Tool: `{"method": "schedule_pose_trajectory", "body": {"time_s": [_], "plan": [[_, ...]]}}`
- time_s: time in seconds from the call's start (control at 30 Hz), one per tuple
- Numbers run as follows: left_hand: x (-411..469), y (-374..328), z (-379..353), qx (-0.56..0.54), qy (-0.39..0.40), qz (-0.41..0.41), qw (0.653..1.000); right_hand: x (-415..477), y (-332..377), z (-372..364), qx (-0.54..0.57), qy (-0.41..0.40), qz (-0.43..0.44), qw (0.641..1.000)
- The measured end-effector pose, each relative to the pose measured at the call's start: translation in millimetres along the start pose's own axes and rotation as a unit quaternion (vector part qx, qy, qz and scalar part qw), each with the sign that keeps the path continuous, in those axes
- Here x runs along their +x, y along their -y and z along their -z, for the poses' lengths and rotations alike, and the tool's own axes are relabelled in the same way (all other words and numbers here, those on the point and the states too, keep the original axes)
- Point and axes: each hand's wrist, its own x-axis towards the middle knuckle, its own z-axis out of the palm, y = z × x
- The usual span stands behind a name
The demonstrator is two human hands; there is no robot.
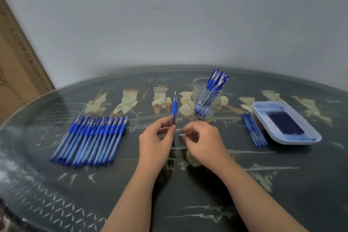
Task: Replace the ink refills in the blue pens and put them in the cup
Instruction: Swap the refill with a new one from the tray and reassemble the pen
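My left hand (pixel 157 137) pinches a blue pen (pixel 174 107) upright, its tip pointing away from me. My right hand (pixel 202 138) is curled beside it and pinches a small pen cap (pixel 182 135). A row of several capped blue pens (pixel 90 139) lies to the left. The glass cup (pixel 206 98) behind my hands holds several blue pens. A white tray (pixel 308 138) at the right holds dark refills (pixel 285 122), and a few pale blue refills (pixel 254 131) lie on the table beside it.
The table (pixel 188 203) is round, dark and glass-topped with painted figures, and its far edge meets a grey wall. A cardboard box (pixel 17 73) leans at the far left.
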Motion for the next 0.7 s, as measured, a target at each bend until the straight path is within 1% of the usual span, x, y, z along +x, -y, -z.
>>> {"method": "schedule_pose_trajectory", "body": {"time_s": [0.07, 0.17, 0.27, 0.37, 0.43, 0.53, 0.6, 0.7], "plan": [[2.1, 1.3, -1.2, 0.005, 0.005, -0.014, 1.0, 11.9, 8.4, 9.0, 0.079, -0.029, -0.055, 0.995], [3.0, 2.6, -0.5, 0.024, 0.01, -0.031, 0.999, 32.3, 21.9, 23.3, 0.221, -0.085, -0.109, 0.965], [3.6, 2.3, -0.1, 0.025, 0.016, -0.046, 0.998, 38.9, 30.2, 31.4, 0.352, -0.123, -0.111, 0.921], [4.9, 2.0, -1.6, 0.033, 0.031, -0.056, 0.997, 35.4, 32.9, 39.1, 0.437, -0.12, -0.099, 0.886], [6.0, 3.2, -2.8, 0.034, 0.037, -0.055, 0.997, 35.2, 34.2, 44.6, 0.445, -0.11, -0.078, 0.885], [6.7, 3.8, -3.4, 0.037, 0.043, -0.052, 0.997, 36.2, 32.7, 49.9, 0.405, -0.125, -0.034, 0.905], [6.9, 4.0, -3.6, 0.042, 0.045, -0.055, 0.997, 35.9, 28.4, 50.0, 0.398, -0.125, -0.027, 0.908], [6.0, 3.1, -3.2, 0.048, 0.051, -0.059, 0.996, 35.7, 24.0, 48.4, 0.394, -0.104, -0.028, 0.913]]}}
